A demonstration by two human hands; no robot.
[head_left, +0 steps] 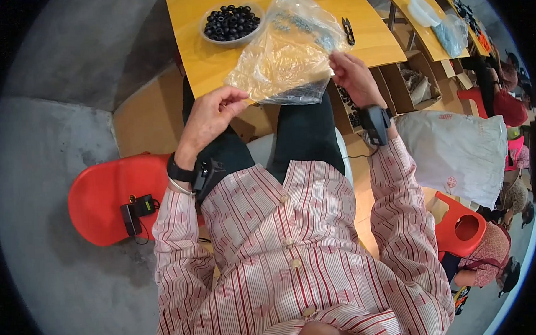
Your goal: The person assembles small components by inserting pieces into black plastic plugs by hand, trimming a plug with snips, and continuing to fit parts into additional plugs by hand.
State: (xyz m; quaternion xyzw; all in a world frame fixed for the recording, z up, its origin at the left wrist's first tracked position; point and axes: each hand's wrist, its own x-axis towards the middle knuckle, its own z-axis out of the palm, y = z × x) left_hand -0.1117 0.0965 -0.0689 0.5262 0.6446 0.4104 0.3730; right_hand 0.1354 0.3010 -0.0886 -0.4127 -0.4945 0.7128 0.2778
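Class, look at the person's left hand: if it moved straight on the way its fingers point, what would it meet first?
Most likely the clear plastic bag, whose near corner lies just ahead of the left hand; depth is uncertain.

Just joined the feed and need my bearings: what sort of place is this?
Probably a small assembly or packing workshop. A bowl of black rings sits on a yellow worktable, the person's left hand and right hand hold a clear plastic bag, and cardboard boxes of parts stand beside it.

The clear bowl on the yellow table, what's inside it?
The clear bowl is full of small black rings, heaped together. The bowl's bottom and any pieces deeper down are covered by the top ones.
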